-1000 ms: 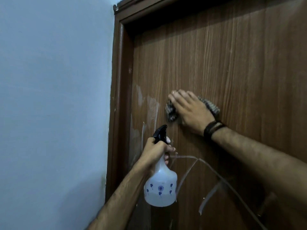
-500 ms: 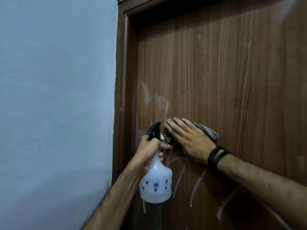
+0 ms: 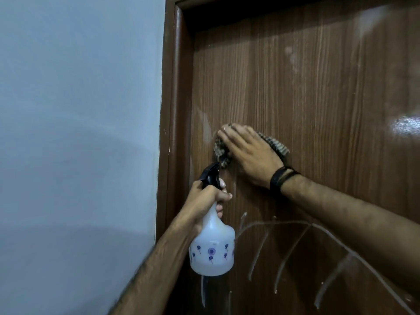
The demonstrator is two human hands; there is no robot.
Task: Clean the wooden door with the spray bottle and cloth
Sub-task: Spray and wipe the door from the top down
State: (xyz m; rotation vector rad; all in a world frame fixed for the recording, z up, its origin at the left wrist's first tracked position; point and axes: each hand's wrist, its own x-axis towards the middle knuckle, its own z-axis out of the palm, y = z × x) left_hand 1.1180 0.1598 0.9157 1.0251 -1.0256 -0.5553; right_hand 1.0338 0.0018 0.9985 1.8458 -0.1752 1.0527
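The brown wooden door (image 3: 306, 92) fills the right side of the view, with pale wet streaks across its lower part. My right hand (image 3: 247, 153) lies flat against the door, pressing a checked cloth (image 3: 221, 153) onto the wood; the cloth shows at both sides of the hand. Just below and to the left, my left hand (image 3: 204, 198) grips the neck of a white spray bottle (image 3: 212, 248) with a black trigger head and small blue flower prints. The bottle hangs upright, close to the door's left edge.
A dark brown door frame (image 3: 175, 110) runs down the door's left side. A plain pale blue wall (image 3: 79, 133) takes up the left half of the view. A bright light glare (image 3: 406, 125) sits on the door at the right.
My right hand with the cloth slid down the door and has come back up, away from the spray bottle. The left hand with the bottle has kept its place below it.
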